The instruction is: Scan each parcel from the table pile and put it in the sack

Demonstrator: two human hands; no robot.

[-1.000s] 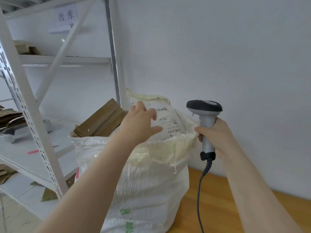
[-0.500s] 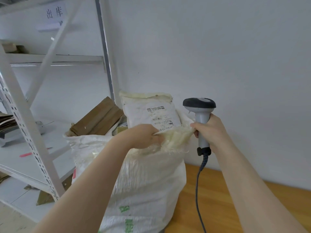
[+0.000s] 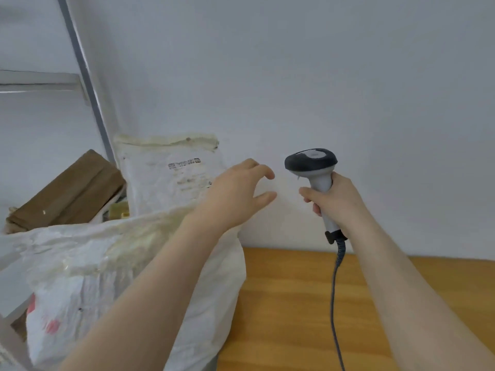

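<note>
White wall (image 3: 321, 76), grey rack upright (image 3: 88, 84), white shelf board (image 3: 37, 81) at left

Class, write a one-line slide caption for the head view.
Left hand open beside the packed sack; right hand grips the corded scanner.

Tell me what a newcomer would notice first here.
First the barcode scanner, gripped upright by the right hand at centre right, its cable hanging over the wooden table. Next the left hand, open and empty, by the white labelled parcel that stands out of the big white sack at lower left. A brown parcel shows behind the sack's rim, far left.
</note>
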